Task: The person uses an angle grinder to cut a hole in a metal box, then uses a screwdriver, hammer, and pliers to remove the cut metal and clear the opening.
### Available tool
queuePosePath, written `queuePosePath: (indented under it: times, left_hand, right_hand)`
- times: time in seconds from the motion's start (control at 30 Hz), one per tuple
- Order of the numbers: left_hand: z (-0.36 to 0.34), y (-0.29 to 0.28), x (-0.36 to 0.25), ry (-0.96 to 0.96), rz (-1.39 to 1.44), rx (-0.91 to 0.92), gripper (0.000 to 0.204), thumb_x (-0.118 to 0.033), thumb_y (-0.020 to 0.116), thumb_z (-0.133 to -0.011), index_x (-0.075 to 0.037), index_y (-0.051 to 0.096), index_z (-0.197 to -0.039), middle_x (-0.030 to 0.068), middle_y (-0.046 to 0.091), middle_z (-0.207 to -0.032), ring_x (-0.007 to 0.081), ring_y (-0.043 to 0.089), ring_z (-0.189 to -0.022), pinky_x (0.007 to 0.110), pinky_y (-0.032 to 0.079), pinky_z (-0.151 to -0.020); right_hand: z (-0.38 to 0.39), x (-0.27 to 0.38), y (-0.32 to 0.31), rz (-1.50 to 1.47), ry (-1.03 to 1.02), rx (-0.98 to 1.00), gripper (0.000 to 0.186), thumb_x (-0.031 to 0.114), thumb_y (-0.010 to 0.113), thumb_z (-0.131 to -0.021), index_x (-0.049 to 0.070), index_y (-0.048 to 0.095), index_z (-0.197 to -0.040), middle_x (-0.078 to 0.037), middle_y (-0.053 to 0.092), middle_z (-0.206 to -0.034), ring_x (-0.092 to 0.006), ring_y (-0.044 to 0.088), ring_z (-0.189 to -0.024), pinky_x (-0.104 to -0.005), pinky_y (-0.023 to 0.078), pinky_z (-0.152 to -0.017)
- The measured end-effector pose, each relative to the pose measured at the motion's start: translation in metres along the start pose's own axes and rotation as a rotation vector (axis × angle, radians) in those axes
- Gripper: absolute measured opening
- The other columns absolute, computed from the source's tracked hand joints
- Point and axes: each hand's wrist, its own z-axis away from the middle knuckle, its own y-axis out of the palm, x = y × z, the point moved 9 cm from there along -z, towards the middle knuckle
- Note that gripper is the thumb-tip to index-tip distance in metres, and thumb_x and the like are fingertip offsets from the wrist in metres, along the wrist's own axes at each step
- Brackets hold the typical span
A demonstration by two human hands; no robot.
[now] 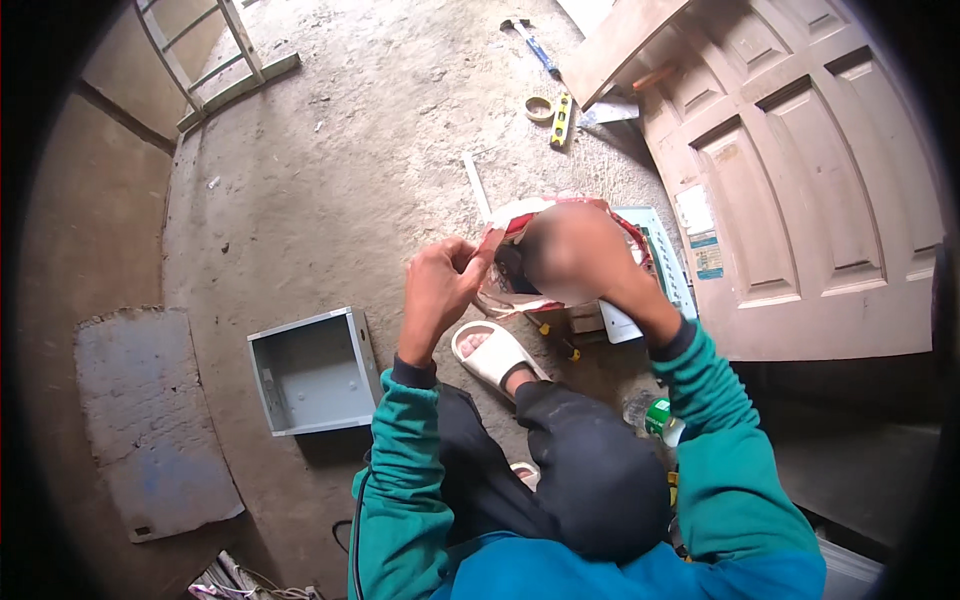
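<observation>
The left hand [440, 285] pinches the rim of a red-and-white bag [520, 212] on the floor [300, 220], just beyond a pale slipper [505, 362]; the right hand [580, 255] is at the bag's mouth, blurred, so its grip cannot be told; an open grey metal box [313, 385] lies left of the slipper.

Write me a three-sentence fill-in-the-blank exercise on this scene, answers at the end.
1. The person's ____ hand pinches the edge of the red-and-white bag.
2. The spirit level, lying beside a tape roll, is coloured ____.
3. The panelled door is on the person's ____ side.

Missing words: left; yellow; right.
</observation>
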Motion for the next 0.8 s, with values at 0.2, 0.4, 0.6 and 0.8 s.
queuePosePath:
  times: [0.2,0.4,0.6,0.8]
  left_hand:
    - [0.005,0.021,0.008,-0.053,0.189,0.079,0.020,-0.018,0.059,-0.093,0.001,0.058,-0.087,0.0064,0.061,-0.059,0.0103,0.056,-0.052,0.026,0.042,-0.046]
    - [0.009,0.033,0.023,-0.086,0.539,0.044,0.021,-0.018,0.057,-0.093,0.002,0.056,-0.089,0.0068,0.062,-0.063,0.0123,0.058,-0.054,0.026,0.044,-0.048]
    - [0.002,0.038,0.023,-0.055,0.696,-0.002,0.026,-0.022,0.060,-0.093,0.003,0.056,-0.092,0.0057,0.060,-0.063,0.0122,0.059,-0.055,0.025,0.046,-0.049]
    - [0.001,0.044,0.018,-0.111,0.778,0.027,0.032,-0.024,0.062,-0.092,0.006,0.054,-0.100,0.0052,0.059,-0.069,0.0114,0.059,-0.058,0.024,0.048,-0.051]
  right_hand:
    - [-0.033,-0.066,0.068,0.226,0.156,0.428,0.038,0.035,0.058,-0.087,-0.001,0.065,-0.095,-0.021,0.066,-0.082,-0.0362,0.065,-0.080,-0.0438,0.051,-0.075]
    - [-0.025,-0.030,0.043,0.224,-0.037,0.393,0.030,0.030,0.060,-0.085,0.001,0.066,-0.083,-0.020,0.064,-0.087,-0.0335,0.062,-0.081,-0.0421,0.049,-0.070]
    - [0.080,0.017,-0.135,-0.008,-0.044,-0.251,0.026,0.020,0.065,-0.080,-0.005,0.066,-0.085,-0.021,0.061,-0.082,-0.0299,0.062,-0.074,-0.0349,0.048,-0.068]
    - [0.246,-0.025,-0.187,-1.061,0.388,-0.375,0.045,0.029,0.055,-0.088,-0.013,0.060,-0.104,-0.019,0.065,-0.082,-0.0192,0.060,-0.069,-0.0305,0.048,-0.063]
